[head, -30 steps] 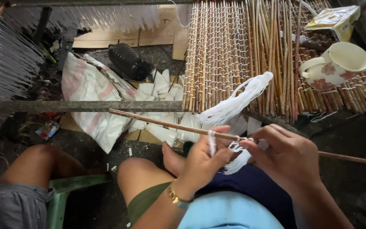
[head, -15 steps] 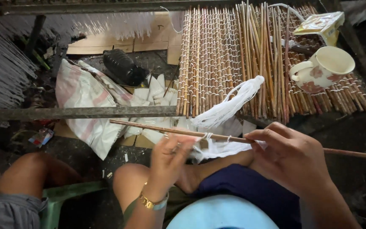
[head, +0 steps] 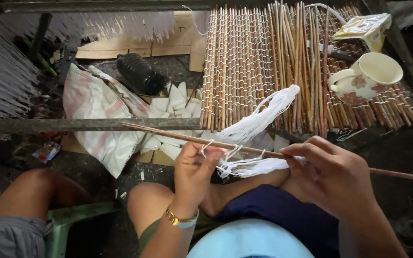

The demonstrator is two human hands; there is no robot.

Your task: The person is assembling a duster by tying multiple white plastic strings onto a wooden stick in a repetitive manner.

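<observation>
A long thin brown stick (head: 178,137) runs from centre left to the right edge, above my lap. My left hand (head: 194,172), with a gold bracelet, pinches a loop of white thread (head: 254,125) against the stick's middle. Several loops of that thread hang from the stick between my hands. The loose bundle trails up onto a woven reed mat (head: 244,67). My right hand (head: 333,177) grips the stick and thread further to the right.
A flowered cup (head: 366,76) and a yellow packet (head: 364,28) sit on the mat at the right. A grey beam (head: 48,125) crosses the left side, over white sacks (head: 96,110) and a black bottle (head: 139,74). Another person's knee (head: 29,191) and green stool (head: 65,224) are at the lower left.
My left hand has slid left along the stick, away from my right hand, and thread loops now spread between them. The view has shifted slightly.
</observation>
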